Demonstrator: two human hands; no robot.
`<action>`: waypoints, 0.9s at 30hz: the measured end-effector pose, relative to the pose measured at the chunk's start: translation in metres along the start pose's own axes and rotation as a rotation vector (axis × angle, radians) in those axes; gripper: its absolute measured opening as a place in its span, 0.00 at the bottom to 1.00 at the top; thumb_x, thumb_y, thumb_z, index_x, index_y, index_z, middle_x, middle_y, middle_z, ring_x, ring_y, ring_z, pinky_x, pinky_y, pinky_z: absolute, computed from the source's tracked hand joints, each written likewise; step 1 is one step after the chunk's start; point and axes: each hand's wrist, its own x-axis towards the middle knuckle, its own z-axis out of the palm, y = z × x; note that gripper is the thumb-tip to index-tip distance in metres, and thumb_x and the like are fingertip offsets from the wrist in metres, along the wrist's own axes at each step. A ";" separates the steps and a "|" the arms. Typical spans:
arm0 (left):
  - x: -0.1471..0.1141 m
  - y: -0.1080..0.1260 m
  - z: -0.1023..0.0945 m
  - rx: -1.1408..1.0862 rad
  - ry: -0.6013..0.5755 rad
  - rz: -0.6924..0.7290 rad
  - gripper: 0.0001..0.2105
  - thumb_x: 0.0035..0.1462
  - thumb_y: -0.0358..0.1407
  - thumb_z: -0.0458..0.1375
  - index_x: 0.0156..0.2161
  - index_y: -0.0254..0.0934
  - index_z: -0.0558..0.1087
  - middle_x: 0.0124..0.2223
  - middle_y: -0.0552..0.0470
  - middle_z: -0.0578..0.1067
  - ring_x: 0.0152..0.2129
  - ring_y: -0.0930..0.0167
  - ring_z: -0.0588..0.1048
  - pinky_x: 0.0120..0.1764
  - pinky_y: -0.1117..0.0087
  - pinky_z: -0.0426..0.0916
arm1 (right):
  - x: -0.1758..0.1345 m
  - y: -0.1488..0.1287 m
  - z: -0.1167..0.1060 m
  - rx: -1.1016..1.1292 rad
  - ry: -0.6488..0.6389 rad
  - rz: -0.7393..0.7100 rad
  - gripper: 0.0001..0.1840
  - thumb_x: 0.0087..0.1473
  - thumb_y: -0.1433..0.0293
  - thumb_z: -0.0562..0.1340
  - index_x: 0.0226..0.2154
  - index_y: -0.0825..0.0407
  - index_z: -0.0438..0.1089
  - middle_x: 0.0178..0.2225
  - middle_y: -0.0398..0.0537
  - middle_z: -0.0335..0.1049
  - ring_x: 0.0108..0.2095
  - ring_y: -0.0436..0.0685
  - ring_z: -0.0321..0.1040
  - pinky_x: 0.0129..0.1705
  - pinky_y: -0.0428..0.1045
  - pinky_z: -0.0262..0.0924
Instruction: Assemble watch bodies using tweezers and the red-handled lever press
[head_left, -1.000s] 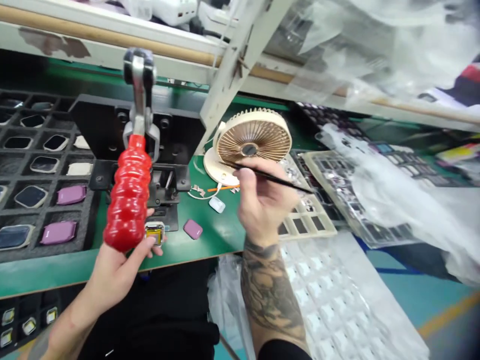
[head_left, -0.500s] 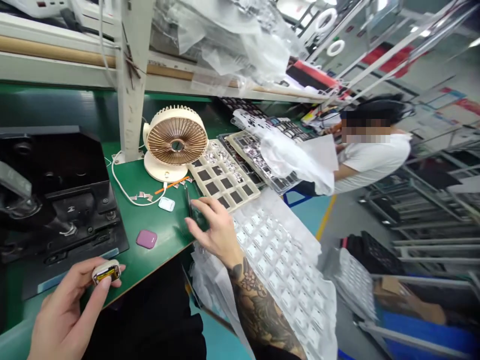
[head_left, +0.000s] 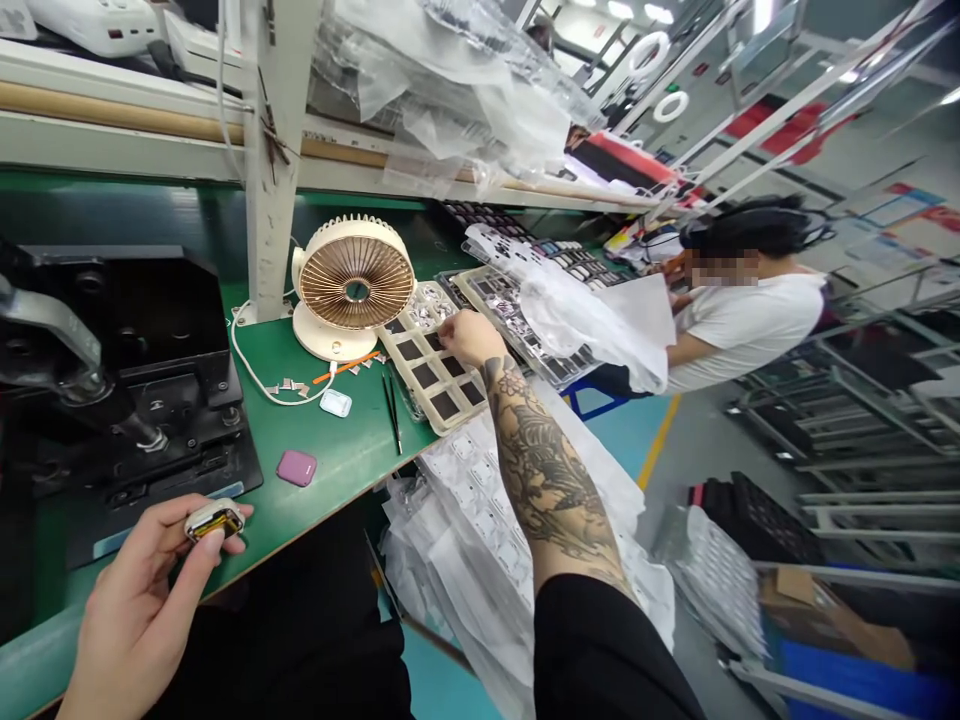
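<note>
My left hand [head_left: 150, 590] is closed around a small open watch case [head_left: 215, 520], pale on the outside with yellow and dark parts showing inside. My right hand [head_left: 472, 338] reaches into a cream compartment tray [head_left: 441, 425], its fingers bent down together at a compartment; whatever they grip is hidden. Dark squares lie in the near compartments of the tray and small silvery pieces in the far ones. Black tweezers [head_left: 392, 412] lie on the green bench beside the tray. A purple rounded plate [head_left: 296, 467] and a pale blue-white piece [head_left: 335, 402] rest left of them.
A cream fan [head_left: 356, 285] stands behind, its white cable [head_left: 247, 365] looping over the bench. A black press-like fixture [head_left: 161, 370] occupies the left. Sheets of wrapped parts [head_left: 480, 490] hang at the bench's front edge. A co-worker [head_left: 750, 320] sits at right.
My right hand has moved away from the tweezers, forward and right to the tray. The tweezers, earlier tilted up by its fingers, now lie on the bench. My left hand keeps holding the watch case.
</note>
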 end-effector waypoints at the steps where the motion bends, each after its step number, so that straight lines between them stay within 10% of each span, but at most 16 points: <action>1: 0.000 0.001 0.000 -0.006 0.004 0.006 0.17 0.72 0.51 0.68 0.57 0.44 0.76 0.51 0.49 0.88 0.42 0.65 0.87 0.49 0.67 0.81 | 0.001 -0.003 0.002 -0.013 -0.004 0.003 0.13 0.60 0.78 0.66 0.42 0.56 0.87 0.48 0.60 0.84 0.46 0.59 0.78 0.53 0.51 0.67; 10: 0.010 -0.009 -0.003 -0.112 -0.014 0.032 0.19 0.73 0.48 0.69 0.58 0.42 0.72 0.52 0.43 0.89 0.40 0.62 0.89 0.43 0.65 0.82 | -0.030 -0.027 -0.005 0.011 0.203 0.004 0.16 0.66 0.73 0.61 0.49 0.59 0.82 0.55 0.70 0.79 0.51 0.66 0.79 0.55 0.56 0.72; 16: 0.014 -0.008 -0.005 0.047 -0.109 0.157 0.09 0.77 0.43 0.65 0.52 0.40 0.76 0.45 0.47 0.87 0.39 0.65 0.85 0.45 0.65 0.77 | -0.138 -0.103 0.014 0.820 0.761 -0.347 0.11 0.75 0.65 0.63 0.51 0.49 0.81 0.41 0.50 0.85 0.38 0.56 0.84 0.45 0.53 0.80; 22: 0.018 0.002 -0.002 0.146 -0.045 0.347 0.05 0.74 0.38 0.69 0.50 0.41 0.85 0.40 0.52 0.80 0.32 0.72 0.73 0.35 0.70 0.67 | -0.212 -0.196 0.048 1.080 0.489 -0.715 0.13 0.67 0.77 0.69 0.48 0.45 0.84 0.38 0.45 0.83 0.37 0.56 0.81 0.39 0.53 0.77; 27: 0.018 0.003 0.000 0.087 -0.036 0.384 0.06 0.74 0.37 0.69 0.51 0.42 0.86 0.44 0.51 0.79 0.36 0.72 0.76 0.38 0.70 0.71 | -0.221 -0.221 0.060 1.216 0.338 -0.807 0.29 0.65 0.82 0.70 0.63 0.42 0.78 0.43 0.45 0.85 0.41 0.58 0.83 0.45 0.56 0.80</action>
